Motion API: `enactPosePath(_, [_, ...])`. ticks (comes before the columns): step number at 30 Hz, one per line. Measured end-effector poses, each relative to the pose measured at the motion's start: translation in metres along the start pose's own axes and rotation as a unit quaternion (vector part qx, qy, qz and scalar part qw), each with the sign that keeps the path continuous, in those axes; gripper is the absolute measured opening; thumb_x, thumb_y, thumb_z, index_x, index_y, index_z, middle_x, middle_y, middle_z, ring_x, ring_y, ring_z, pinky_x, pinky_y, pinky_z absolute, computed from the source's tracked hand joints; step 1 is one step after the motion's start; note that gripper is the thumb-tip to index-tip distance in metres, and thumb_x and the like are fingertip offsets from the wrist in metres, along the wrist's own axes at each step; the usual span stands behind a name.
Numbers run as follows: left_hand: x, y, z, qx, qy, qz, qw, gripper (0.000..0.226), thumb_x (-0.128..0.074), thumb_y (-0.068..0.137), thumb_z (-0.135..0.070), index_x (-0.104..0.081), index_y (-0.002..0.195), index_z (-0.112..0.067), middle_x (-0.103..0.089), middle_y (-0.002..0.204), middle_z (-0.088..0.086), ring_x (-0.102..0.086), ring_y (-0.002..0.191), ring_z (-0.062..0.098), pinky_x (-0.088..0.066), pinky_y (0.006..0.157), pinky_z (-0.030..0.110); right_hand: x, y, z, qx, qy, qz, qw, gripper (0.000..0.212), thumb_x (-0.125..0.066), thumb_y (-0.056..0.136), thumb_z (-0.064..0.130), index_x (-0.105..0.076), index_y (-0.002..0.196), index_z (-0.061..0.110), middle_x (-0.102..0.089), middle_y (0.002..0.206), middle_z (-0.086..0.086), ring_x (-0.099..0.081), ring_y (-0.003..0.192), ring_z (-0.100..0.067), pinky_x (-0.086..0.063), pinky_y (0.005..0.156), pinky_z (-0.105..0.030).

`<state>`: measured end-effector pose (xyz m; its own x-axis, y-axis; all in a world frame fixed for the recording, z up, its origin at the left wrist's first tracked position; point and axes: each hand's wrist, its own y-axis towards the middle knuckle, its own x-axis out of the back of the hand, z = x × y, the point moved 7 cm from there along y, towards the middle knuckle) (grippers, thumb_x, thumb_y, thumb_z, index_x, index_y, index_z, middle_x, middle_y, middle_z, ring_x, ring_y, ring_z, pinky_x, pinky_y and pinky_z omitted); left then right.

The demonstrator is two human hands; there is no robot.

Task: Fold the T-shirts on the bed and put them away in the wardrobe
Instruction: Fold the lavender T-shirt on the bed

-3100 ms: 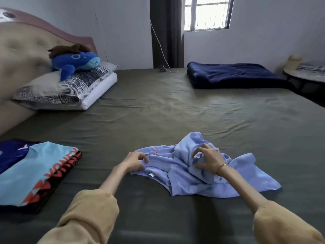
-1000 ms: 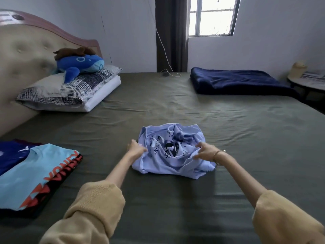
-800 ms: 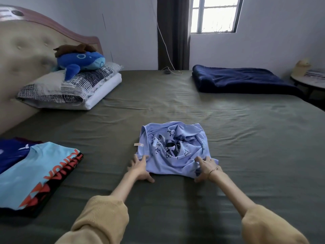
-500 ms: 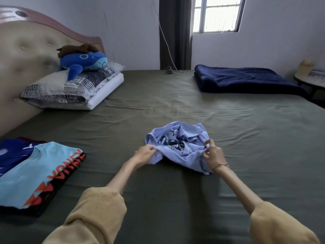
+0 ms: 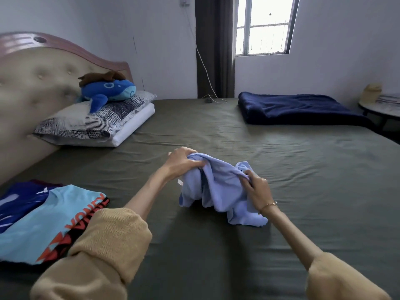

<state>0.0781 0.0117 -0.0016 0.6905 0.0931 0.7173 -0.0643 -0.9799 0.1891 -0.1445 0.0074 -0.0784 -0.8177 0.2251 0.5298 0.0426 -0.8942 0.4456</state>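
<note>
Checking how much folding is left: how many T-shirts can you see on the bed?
4, perhaps more hidden in the stack. The lavender T-shirt hangs bunched between both hands. At the left edge lie a light blue T-shirt, a black T-shirt beneath it, and a navy T-shirt.

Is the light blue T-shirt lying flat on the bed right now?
No, both hands, left and right, hold the light blue T-shirt bunched up above the bed.

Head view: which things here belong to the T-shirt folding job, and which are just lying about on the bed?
Part of the job:
- light blue T-shirt, bunched, in the grip of the left hand and right hand
- stack of T-shirts, lying flat at left

Just lying about:
- pillows
- blue whale toy
- navy blanket
- charger cable
</note>
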Motion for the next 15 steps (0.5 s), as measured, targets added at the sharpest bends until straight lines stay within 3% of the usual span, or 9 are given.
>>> enactPosePath(2, [0.01,0.0,0.006,0.009,0.022,-0.03,0.999,0.052,-0.055,0.065,-0.065,-0.051,0.052,-0.015,-0.049,0.048,-0.008,-0.045,0.053,0.011,-0.033,0.065,0.032,0.008,0.008,0.018,0.028,0.003,0.009,1.0,0.05,-0.045,0.072,0.063,-0.046,0.096,0.02,-0.054,0.069,0.003,-0.051,0.07,-0.023,-0.028,0.071,-0.03])
enactPosePath(4, [0.019,-0.001,0.002,-0.011,0.067,-0.066,0.996,0.055,-0.049,0.074,-0.066,-0.034,0.051,-0.018,-0.037,0.045,-0.007,-0.036,0.049,0.014,-0.026,0.065,0.033,0.009,0.015,0.034,0.093,-0.111,0.025,0.989,0.059,-0.045,0.067,0.068,-0.034,0.102,0.021,-0.053,0.071,0.008,-0.052,0.071,-0.019,-0.024,0.076,-0.033])
enactPosePath(6, [0.023,-0.003,-0.004,-0.032,0.103,-0.082,0.991,0.058,-0.047,0.086,-0.062,-0.026,0.052,-0.019,-0.032,0.046,-0.006,-0.034,0.049,0.015,-0.024,0.068,0.033,0.008,0.024,0.037,0.114,-0.168,0.023,0.979,0.043,-0.045,0.071,0.044,-0.029,0.101,0.018,-0.051,0.079,0.006,-0.058,0.079,-0.024,-0.019,0.072,-0.032])
enactPosePath(8, [0.03,-0.005,-0.008,-0.033,0.134,-0.114,0.984,0.058,-0.043,0.093,-0.056,-0.024,0.052,-0.02,-0.033,0.047,-0.004,-0.037,0.05,0.019,-0.024,0.067,0.034,0.01,0.032,0.032,0.074,-0.114,-0.003,0.991,0.026,-0.047,0.077,0.023,-0.035,0.099,0.015,-0.052,0.088,-0.003,-0.057,0.093,-0.032,-0.024,0.073,-0.033])
enactPosePath(10, [0.045,-0.005,0.001,0.014,0.158,-0.172,0.972,0.058,-0.036,0.095,-0.056,-0.039,0.051,-0.018,-0.052,0.056,0.007,-0.053,0.067,0.031,-0.03,0.069,0.036,0.002,0.036,0.021,0.02,-0.074,0.011,0.997,0.018,-0.058,0.084,0.016,-0.045,0.095,0.014,-0.055,0.101,-0.009,-0.052,0.103,-0.032,-0.034,0.083,-0.039])
enactPosePath(12, [0.058,-0.006,0.032,0.117,0.176,-0.218,0.953,0.058,-0.032,0.096,-0.056,-0.067,0.079,-0.012,-0.067,0.093,0.02,-0.061,0.096,0.036,-0.04,0.08,0.038,-0.013,0.032,0.004,-0.016,-0.09,0.068,0.993,0.023,-0.063,0.083,0.016,-0.051,0.103,0.01,-0.056,0.111,-0.008,-0.051,0.108,-0.028,-0.037,0.088,-0.039])
enactPosePath(13, [0.061,-0.009,0.053,0.174,0.177,-0.224,0.942,0.059,-0.032,0.097,-0.054,-0.069,0.098,-0.009,-0.065,0.108,0.023,-0.059,0.106,0.038,-0.042,0.086,0.039,-0.021,0.027,-0.007,-0.033,-0.107,0.102,0.988,0.028,-0.063,0.083,0.017,-0.052,0.108,0.01,-0.056,0.114,-0.006,-0.051,0.109,-0.027,-0.038,0.085,-0.036])
enactPosePath(15, [0.057,-0.02,0.093,0.273,0.17,-0.203,0.925,0.058,-0.034,0.099,-0.049,-0.063,0.117,-0.003,-0.059,0.123,0.024,-0.055,0.116,0.038,-0.043,0.092,0.039,-0.033,0.014,-0.029,-0.065,-0.15,0.174,0.971,0.031,-0.061,0.084,0.018,-0.054,0.114,0.013,-0.056,0.119,-0.001,-0.053,0.111,-0.024,-0.04,0.082,-0.032])
